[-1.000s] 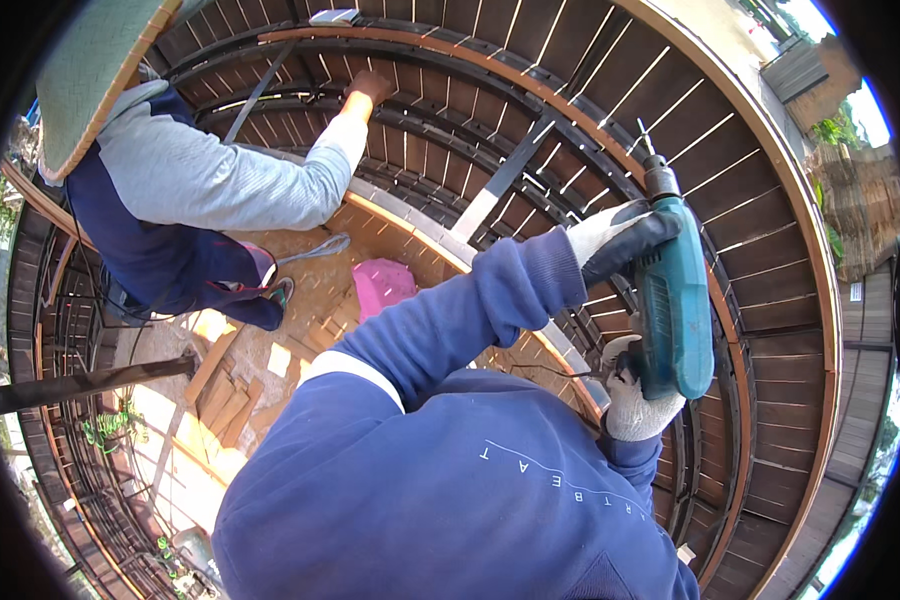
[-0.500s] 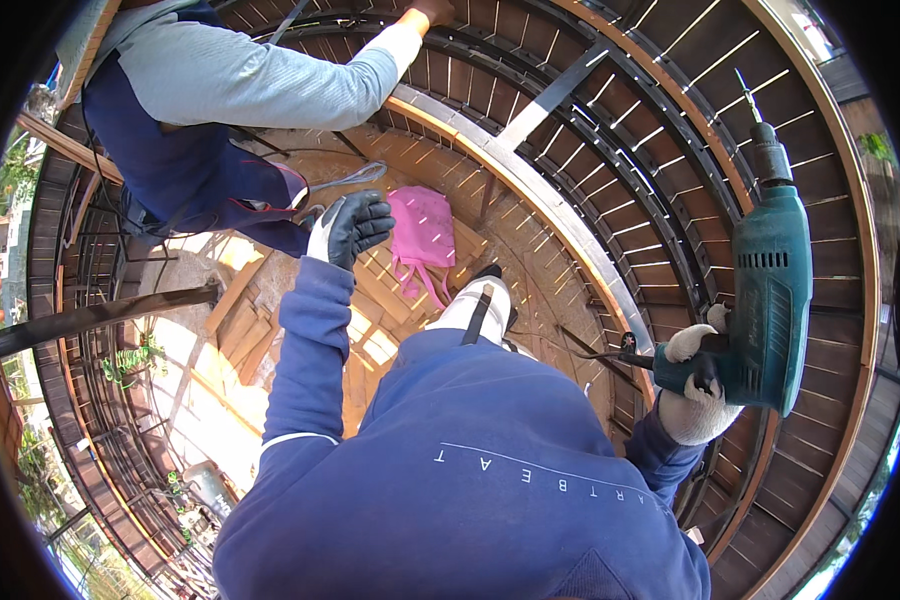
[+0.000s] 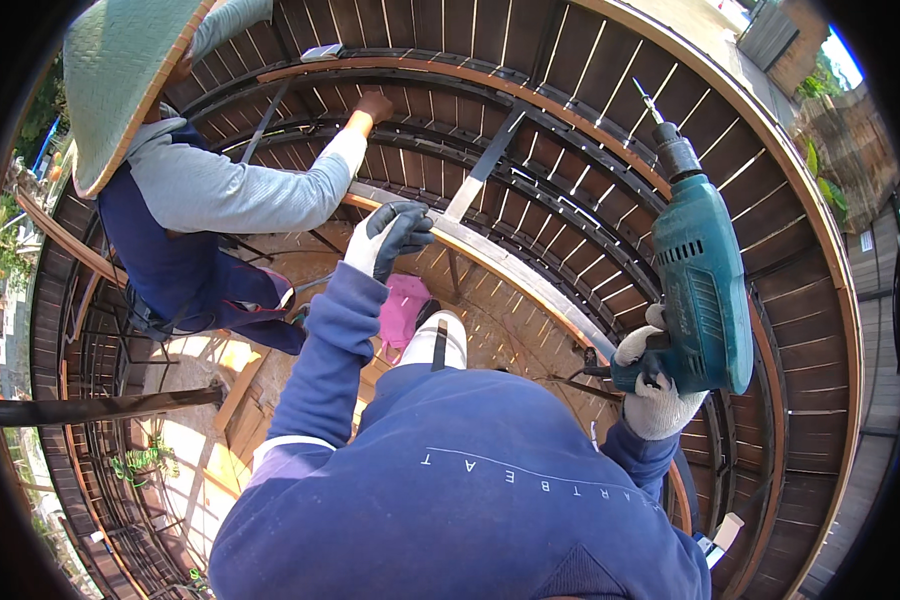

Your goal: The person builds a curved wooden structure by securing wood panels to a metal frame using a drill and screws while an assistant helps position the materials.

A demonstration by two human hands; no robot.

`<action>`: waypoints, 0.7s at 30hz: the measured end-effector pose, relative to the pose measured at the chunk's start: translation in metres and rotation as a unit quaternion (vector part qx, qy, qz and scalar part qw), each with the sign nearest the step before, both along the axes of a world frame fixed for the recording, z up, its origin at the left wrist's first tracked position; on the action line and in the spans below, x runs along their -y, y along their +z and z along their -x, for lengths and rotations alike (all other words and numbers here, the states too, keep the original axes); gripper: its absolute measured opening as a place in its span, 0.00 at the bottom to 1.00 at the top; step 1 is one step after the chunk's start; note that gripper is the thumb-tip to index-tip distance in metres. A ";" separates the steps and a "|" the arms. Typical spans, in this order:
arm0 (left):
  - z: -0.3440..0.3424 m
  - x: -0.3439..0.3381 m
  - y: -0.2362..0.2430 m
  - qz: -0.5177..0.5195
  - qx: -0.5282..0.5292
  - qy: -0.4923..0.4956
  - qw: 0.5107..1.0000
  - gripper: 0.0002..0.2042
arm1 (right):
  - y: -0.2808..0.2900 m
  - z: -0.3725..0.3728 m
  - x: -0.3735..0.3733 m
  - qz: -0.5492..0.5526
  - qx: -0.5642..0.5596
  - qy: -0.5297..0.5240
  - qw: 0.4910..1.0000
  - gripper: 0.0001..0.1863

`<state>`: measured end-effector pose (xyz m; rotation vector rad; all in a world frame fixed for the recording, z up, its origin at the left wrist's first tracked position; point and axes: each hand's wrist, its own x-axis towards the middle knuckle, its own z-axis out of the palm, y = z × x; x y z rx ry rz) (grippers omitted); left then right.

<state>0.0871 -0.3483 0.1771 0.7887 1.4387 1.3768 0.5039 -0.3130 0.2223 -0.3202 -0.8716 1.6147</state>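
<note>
My right hand, in a white work glove, is wrapped around the handle of a teal power drill. The drill points up and away, with a thin silver bit in its black chuck. In a black-and-white glove, my left hand is raised by the curved rail, its fingers bent and pressed together. Whatever they hold, if anything, is hidden. Beyond the drill runs a curved wall of dark slats on black metal bands.
At the left, a co-worker in a woven conical hat reaches a hand toward the slats. A flat metal bar crosses the bands. A pink bag and wooden boards lie below. A dark pole juts in from the left.
My view has swung, bringing the co-worker's hat into sight. My left hand is closer to the curved rail. The drill appears further left, still in my right hand.
</note>
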 end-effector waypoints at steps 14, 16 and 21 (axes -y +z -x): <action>0.055 -0.198 0.106 -0.147 0.069 -0.188 0.969 0.21 | 0.042 0.137 -0.047 -0.019 0.136 -0.238 0.961 0.30; 0.048 -0.220 0.123 -0.138 0.113 -0.243 0.954 0.23 | 0.057 0.165 -0.054 -0.028 0.176 -0.250 0.952 0.35; 0.012 -0.252 0.143 -0.077 0.280 -0.383 0.877 0.31 | 0.079 0.214 -0.071 -0.053 0.303 -0.251 0.918 0.44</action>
